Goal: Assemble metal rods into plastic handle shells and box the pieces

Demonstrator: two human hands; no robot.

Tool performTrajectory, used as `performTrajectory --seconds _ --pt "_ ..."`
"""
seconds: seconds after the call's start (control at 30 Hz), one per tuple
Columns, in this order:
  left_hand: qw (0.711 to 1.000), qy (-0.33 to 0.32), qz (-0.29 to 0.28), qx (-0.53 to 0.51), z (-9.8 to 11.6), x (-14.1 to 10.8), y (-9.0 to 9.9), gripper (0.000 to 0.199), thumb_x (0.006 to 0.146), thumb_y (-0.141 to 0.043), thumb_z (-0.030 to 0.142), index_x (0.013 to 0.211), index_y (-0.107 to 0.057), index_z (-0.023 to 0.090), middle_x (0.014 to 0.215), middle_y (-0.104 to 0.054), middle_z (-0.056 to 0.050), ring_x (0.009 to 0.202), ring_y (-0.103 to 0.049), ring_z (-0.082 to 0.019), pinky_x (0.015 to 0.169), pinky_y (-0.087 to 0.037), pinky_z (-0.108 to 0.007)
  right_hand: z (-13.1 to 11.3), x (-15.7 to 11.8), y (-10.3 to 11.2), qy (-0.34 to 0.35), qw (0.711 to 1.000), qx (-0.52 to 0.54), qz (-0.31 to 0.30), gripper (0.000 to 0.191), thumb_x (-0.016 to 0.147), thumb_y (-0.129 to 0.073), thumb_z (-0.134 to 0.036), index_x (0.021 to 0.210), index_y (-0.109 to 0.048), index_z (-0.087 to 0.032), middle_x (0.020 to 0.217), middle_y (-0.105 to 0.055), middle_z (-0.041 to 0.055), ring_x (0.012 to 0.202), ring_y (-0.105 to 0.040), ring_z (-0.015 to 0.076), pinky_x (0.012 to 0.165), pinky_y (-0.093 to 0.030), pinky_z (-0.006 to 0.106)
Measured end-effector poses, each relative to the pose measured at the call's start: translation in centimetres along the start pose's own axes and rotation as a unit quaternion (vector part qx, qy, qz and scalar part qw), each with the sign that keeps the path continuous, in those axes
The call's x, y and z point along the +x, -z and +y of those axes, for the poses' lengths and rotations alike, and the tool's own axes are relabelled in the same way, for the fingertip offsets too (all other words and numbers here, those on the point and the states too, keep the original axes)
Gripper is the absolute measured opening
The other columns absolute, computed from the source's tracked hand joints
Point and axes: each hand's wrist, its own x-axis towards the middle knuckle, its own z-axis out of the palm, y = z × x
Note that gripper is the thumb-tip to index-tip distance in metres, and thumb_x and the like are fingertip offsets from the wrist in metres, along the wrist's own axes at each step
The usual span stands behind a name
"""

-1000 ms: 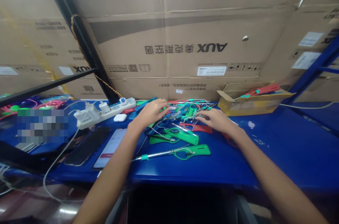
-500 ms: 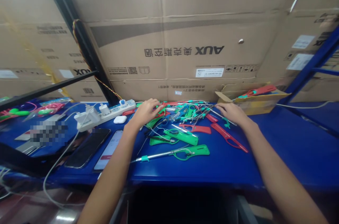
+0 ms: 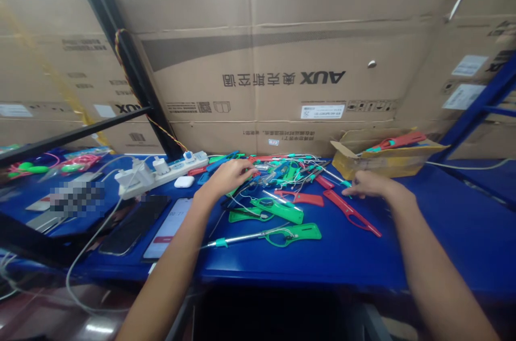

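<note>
Broadly, a wall of cardboard cartons rises behind a blue workbench. On the bench, a cardboard box holding a red-and-green handle sits at two o'clock from a heap of plastic-handled metal rods and thin wires, the thing both hands are at. A power strip lies at nine o'clock from the heap, a dark phone and a lit phone at eight. A red handle lies at four o'clock, a green handle at six.

The left hand is over the heap's left edge, fingers together and curled, any grip hidden. The right hand is at its right edge, fingers close together, with no clear hold. With the wires this tangled, any one piece looks to need lifting gently clear, a little at a time.
</note>
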Motion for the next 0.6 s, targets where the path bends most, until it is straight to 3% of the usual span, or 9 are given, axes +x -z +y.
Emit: performTrajectory --seconds 0.13,0.27,0.4,0.53,0.6 --pt "1.0 -0.022 -0.014 0.003 1.3 0.1 -0.4 0.029 0.104 -0.048 0.032 0.091 -0.07 0.018 0.089 -0.073 -0.006 0.079 -0.066 -0.02 0.069 -0.044 -0.028 -1.5 0.4 -0.4 -0.003 1.0 -0.023 0.019 0.029 0.08 -0.066 -0.031 0.054 -0.062 -0.019 0.064 -0.071 0.0094 0.062 -0.065 0.0212 0.055 -0.039 0.029" --pt "0.998 -0.053 -0.035 0.011 2.7 0.4 -1.4 0.027 0.103 -0.05 0.03 0.092 -0.071 0.018 0.092 -0.074 -0.007 0.083 -0.067 -0.021 0.072 -0.046 -0.029 -2.7 0.1 -0.3 0.032 0.997 -0.03 0.06 0.021 0.088 -0.054 -0.024 0.079 -0.072 -0.019 0.088 -0.077 0.0093 0.079 -0.07 0.0215 0.063 -0.041 0.028" --pt "0.995 -0.088 -0.051 0.01 3.7 0.5 -2.2 0.027 0.104 -0.052 0.029 0.09 -0.071 0.018 0.091 -0.073 -0.006 0.084 -0.068 -0.02 0.074 -0.046 -0.029 -3.0 0.1 -0.2 0.04 0.996 -0.037 0.075 0.026 0.094 -0.05 -0.029 0.088 -0.073 -0.018 0.097 -0.077 0.0119 0.087 -0.07 0.0238 0.066 -0.041 0.029" --pt "0.993 -0.104 -0.051 0.009 3.9 0.5 -2.4 0.027 0.104 -0.052 0.028 0.088 -0.071 0.017 0.089 -0.072 -0.005 0.082 -0.068 -0.02 0.073 -0.047 -0.028 -2.6 0.5 -0.6 0.025 0.998 -0.037 0.054 0.034 0.094 -0.056 -0.044 0.081 -0.073 -0.018 0.088 -0.077 0.0133 0.08 -0.07 0.0247 0.061 -0.041 0.029" --pt "0.993 -0.107 -0.047 0.009 3.8 0.5 -2.4 0.028 0.105 -0.051 0.029 0.088 -0.071 0.017 0.088 -0.072 -0.005 0.08 -0.067 -0.019 0.071 -0.047 -0.028 -2.6 0.8 -1.0 0.025 0.998 -0.034 0.044 0.033 0.094 -0.056 -0.041 0.078 -0.073 -0.018 0.084 -0.077 0.012 0.076 -0.07 0.0235 0.06 -0.04 0.028"
